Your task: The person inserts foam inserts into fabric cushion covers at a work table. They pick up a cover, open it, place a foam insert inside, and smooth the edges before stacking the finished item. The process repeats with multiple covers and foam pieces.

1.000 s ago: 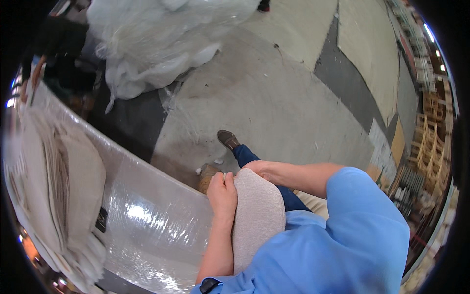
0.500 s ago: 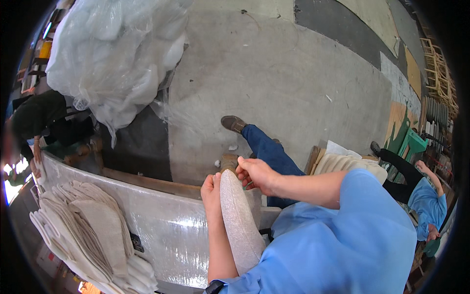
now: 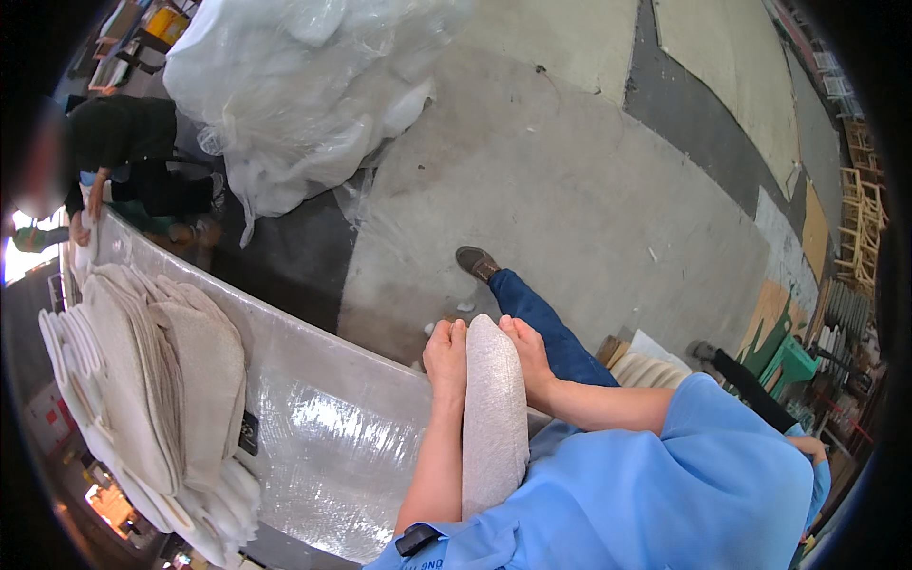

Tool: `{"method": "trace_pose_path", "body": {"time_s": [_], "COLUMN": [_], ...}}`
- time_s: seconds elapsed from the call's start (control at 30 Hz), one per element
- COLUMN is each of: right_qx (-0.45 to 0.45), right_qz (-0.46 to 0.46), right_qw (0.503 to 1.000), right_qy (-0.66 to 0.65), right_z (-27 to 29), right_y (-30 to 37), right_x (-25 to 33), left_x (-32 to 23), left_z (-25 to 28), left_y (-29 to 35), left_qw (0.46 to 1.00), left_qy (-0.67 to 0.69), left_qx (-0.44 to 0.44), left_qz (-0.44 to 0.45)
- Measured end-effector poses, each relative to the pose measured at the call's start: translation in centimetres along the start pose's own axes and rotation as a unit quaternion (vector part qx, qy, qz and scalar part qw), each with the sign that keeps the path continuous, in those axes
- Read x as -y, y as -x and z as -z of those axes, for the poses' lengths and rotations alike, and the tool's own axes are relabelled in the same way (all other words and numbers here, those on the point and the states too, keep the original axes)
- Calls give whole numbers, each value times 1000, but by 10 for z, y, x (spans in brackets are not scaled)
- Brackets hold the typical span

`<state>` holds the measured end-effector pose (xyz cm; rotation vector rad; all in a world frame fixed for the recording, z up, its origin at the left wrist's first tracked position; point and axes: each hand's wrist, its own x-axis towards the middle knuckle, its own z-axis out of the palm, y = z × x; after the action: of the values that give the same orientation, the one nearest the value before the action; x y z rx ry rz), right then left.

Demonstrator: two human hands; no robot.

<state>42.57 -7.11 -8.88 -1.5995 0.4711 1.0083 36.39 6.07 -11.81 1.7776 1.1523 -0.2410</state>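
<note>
A long, narrow, beige fabric-covered cushion (image 3: 494,418) stretches from my torso outward, its rounded tip pointing away from me. My left hand (image 3: 445,359) grips the left side near that tip, thumb up and fingers curled out of sight. On the opposite side my right hand (image 3: 530,356) holds the cushion in much the same way, its fingers mostly hidden beneath. To the left, a pile of beige fabric pieces with white padding (image 3: 142,380) lies on a table wrapped in clear plastic film (image 3: 332,437).
A big bundle in clear plastic (image 3: 304,95) sits on the concrete floor (image 3: 532,190) ahead. One person in dark clothing (image 3: 133,142) bends at the table's far left end. Another person's dark-trousered leg (image 3: 750,385) shows at right, near a green bin (image 3: 793,361) and wooden frames (image 3: 860,228).
My right hand has come down from above the tip, where it was pinching, to the cushion's right side. The view has shifted, and the person at right is now mostly hidden.
</note>
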Motion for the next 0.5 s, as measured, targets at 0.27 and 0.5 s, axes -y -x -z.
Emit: {"method": "trace_pose_path", "body": {"time_s": [0.27,0.5], "right_qx": [101,131], "right_qz": [51,151], "right_qw": [988,978], "right_qy": [-101,-59], "right_z": [3,12], "right_y": [-55,-49], "right_x": [-67,45], "left_x": [1,2], "left_z": [-4,-1], "left_y": [1,4], "left_qw": [999,997], "left_qy": [-6,-7], "left_qx": [-46,-60], "left_qz": [-26,-37]}}
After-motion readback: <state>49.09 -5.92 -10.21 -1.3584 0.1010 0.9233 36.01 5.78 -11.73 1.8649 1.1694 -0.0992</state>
